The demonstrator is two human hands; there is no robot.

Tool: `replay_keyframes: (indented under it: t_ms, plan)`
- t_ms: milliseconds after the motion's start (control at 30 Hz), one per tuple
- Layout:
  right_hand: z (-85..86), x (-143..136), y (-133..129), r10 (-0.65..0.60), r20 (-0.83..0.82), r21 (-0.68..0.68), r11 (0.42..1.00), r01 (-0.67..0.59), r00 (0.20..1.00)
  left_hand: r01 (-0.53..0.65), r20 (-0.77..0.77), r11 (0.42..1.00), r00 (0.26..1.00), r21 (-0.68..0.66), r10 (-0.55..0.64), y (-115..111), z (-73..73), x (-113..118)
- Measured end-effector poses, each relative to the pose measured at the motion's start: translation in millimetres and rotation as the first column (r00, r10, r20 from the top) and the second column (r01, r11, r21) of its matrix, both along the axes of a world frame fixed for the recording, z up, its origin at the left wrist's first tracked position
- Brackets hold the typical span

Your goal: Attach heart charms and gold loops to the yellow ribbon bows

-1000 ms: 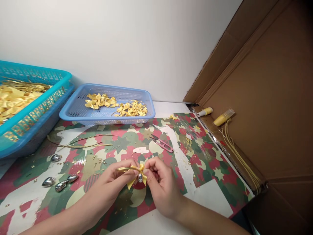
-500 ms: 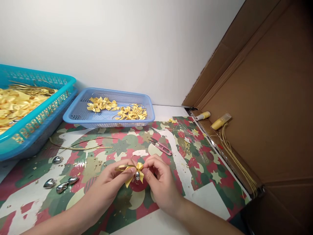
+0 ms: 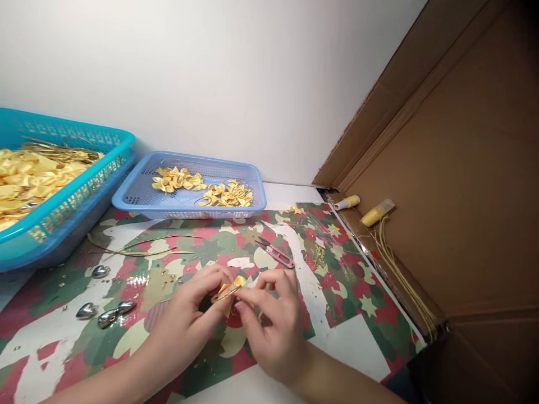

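Over the front middle of the table, my left hand (image 3: 200,306) is closed on a yellow ribbon bow (image 3: 240,281), pinching it between thumb and fingers. A loop of gold cord (image 3: 224,294) stands out from the bow, across my left fingertips. My right hand (image 3: 272,320) is at the bow's right side, thumb and index finger closing on the end of the cord loop, its other fingers curled and raised. The silver charm on the bow is hidden now. Beyond my right hand lie pink thread snips (image 3: 275,253).
Several silver heart charms (image 3: 86,311) and loose gold cords (image 3: 143,247) lie at left. A blue basket (image 3: 189,210) holds finished-looking bows; a turquoise basket (image 3: 80,188) holds yellow ribbon pieces and cords. Yellow thread spools (image 3: 377,213) lie beside the cardboard wall (image 3: 442,185).
The bow has been turned in my fingers, so the silver charm no longer shows. My right fingers have moved across onto the cord loop. The view has shifted slightly.
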State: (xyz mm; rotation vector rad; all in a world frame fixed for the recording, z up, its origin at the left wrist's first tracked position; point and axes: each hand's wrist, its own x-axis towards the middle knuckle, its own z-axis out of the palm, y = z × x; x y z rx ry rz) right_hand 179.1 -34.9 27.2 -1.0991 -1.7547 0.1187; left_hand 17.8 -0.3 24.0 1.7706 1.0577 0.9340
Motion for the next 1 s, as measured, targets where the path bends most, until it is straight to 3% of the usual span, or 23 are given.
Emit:
replay_keyframes:
  t_ms: [167,467,633,800,900,1000]
  plan:
    - [-5.2,-1.2,4.5,-0.078,0.043,-0.054,0.995,0.081,0.996,0.039,-0.085,0.990,0.996,0.133,-0.028,-2.6,-2.0,0.5]
    - [-5.1,-1.6,6.9,-0.095,0.090,-0.039,0.994,0.099,0.991,0.075,-0.122,0.980,0.991,0.183,-0.053,-1.0,-5.0,1.4]
    - [-4.0,-1.3,5.6,-0.044,-0.044,0.020,0.999,0.045,0.998,0.074,-0.106,0.981,0.993,0.180,-0.056,1.5,0.5,4.0]
    - [0.5,1.4,4.1,0.046,-0.153,0.020,0.999,-0.043,0.987,0.079,-0.003,0.997,0.997,-0.002,-0.079,9.5,-0.6,1.8]
    - [1.5,7.9,8.0,0.141,-0.251,-0.087,0.982,-0.167,0.958,0.145,0.125,0.973,0.984,-0.178,-0.124,15.7,-3.1,-1.3]
    - [0.7,15.9,14.5,0.100,-0.408,-0.243,0.946,-0.213,0.908,0.151,0.256,0.931,0.965,-0.333,-0.065,19.3,-5.9,-3.3]
